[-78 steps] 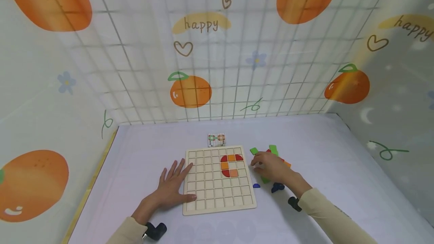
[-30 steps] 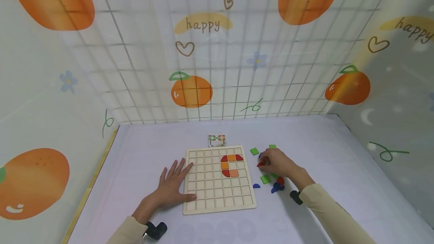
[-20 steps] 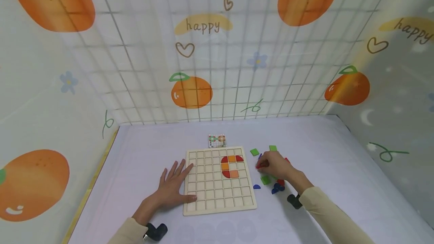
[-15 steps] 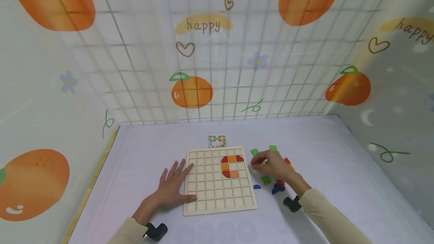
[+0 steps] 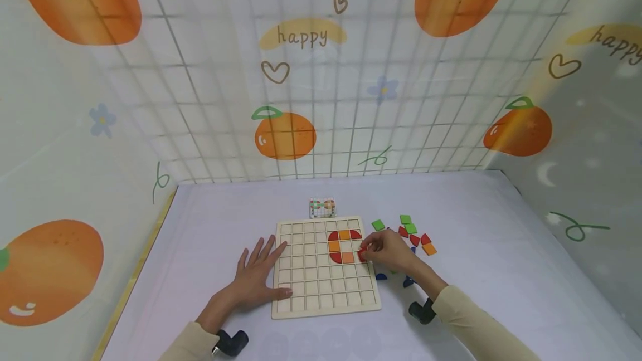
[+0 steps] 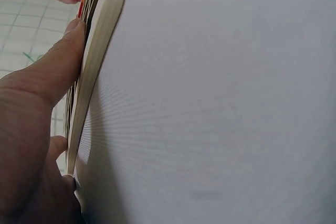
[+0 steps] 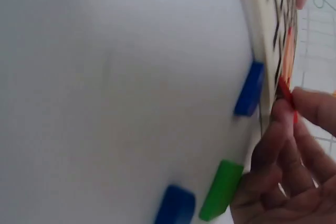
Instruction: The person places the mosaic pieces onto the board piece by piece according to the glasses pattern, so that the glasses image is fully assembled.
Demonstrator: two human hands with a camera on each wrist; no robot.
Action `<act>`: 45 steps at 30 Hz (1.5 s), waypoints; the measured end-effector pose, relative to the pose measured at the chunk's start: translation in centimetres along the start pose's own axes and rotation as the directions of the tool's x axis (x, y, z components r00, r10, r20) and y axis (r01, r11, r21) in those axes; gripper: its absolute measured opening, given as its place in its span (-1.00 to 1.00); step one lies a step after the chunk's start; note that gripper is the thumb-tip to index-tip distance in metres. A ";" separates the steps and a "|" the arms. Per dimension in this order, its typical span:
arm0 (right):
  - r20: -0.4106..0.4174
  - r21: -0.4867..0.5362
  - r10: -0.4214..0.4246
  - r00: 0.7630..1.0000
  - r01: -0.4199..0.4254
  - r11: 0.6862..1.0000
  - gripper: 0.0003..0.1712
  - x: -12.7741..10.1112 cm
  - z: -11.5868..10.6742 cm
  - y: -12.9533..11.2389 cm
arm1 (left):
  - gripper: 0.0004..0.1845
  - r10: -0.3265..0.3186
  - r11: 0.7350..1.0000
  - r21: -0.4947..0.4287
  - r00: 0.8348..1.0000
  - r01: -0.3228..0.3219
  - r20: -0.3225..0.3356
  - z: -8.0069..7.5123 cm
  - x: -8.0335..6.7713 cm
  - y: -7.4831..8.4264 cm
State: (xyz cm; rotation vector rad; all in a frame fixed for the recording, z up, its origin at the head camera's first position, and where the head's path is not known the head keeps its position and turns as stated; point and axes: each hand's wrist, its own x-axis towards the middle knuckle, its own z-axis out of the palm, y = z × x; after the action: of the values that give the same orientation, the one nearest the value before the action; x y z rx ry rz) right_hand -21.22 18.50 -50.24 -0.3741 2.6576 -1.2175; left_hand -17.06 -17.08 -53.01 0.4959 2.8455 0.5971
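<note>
Fingertips of the right hand (image 5: 388, 252) pinch a small red piece (image 5: 361, 255) at the right side of the wooden grid board (image 5: 325, 301), just beside the orange square at the lower end of the red and orange pattern (image 5: 343, 244) already set in the cells. From the right wrist view the red piece (image 7: 286, 94) is held on edge, tilted against the board's surface, its long axis running roughly along the board's right rim; which way its curved or pointed side faces cannot be told. The grip is a thumb-and-finger pinch, the other fingers curled behind.

The left hand (image 5: 257, 276) lies flat on the table (image 5: 200, 249) with fingers spread and straight, its fingertips on the board's left cells and the thumb (image 6: 60, 59) pressed against the near edge; it holds nothing.

Loose pieces lie on the table right of the board: green squares (image 5: 407, 224), red pieces (image 5: 414, 237), an orange square (image 5: 429, 249), and blue pieces (image 5: 381, 277) near the right wrist. A small pattern card (image 5: 322, 208) lies just beyond the board's far edge.
</note>
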 end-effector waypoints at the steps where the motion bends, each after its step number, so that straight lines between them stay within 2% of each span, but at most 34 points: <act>1: 0.008 -0.006 -0.004 1.000 0.004 1.000 -0.86 0.0 0.0 0.1 | 0.22 -0.002 1.000 0.000 1.000 0.002 0.002 0.0 0.0 0.0; 5: 0.045 -0.011 -0.028 0.999 0.029 1.000 -0.83 -0.1 -0.1 0.6 | 0.22 0.000 1.000 -0.004 1.000 0.000 -0.002 0.1 0.0 0.1; 8: 0.065 -0.039 -0.078 0.995 0.081 0.996 -0.83 -0.2 0.0 1.0 | 0.21 0.009 1.000 -0.006 1.000 -0.009 -0.006 0.1 -0.1 0.0; 12: 0.082 -0.122 -0.172 0.982 0.181 0.976 -0.82 -0.1 0.3 1.1 | 0.20 0.016 1.000 -0.004 1.000 -0.016 -0.009 0.0 -0.2 0.0; 16: 0.100 -0.202 -0.196 0.976 0.213 0.956 -0.81 0.2 0.5 0.8 | 0.20 0.019 1.000 -0.004 1.000 -0.019 -0.018 0.0 -0.2 -0.2; 22: 0.119 -0.246 -0.160 0.980 0.185 0.951 -0.72 0.1 0.3 0.3 | 0.21 0.023 1.000 0.001 1.000 -0.023 -0.013 0.1 -0.1 -0.2; 25: 0.098 -0.242 -0.154 0.983 0.173 0.955 -0.66 -0.2 -0.2 0.1 | 0.21 0.028 1.000 0.002 1.000 -0.028 -0.011 0.0 0.0 0.0; 37: -0.048 -0.288 -0.079 0.996 0.062 0.955 -0.77 -1.6 -2.3 2.5 | 0.21 0.024 1.000 0.003 1.000 -0.024 -0.003 -0.1 -0.1 0.0; 45: -0.170 -0.380 -0.039 0.985 -0.029 0.924 -0.75 -3.1 -3.7 3.7 | 0.21 0.029 0.999 -0.013 0.999 -0.029 -0.026 0.2 -0.1 0.0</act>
State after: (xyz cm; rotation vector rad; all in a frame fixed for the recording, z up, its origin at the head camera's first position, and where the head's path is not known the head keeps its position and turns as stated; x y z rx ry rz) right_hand -19.87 24.44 -50.43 -0.3437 3.0499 -0.7544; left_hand -16.91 -17.09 -53.14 0.5322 2.8609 0.6320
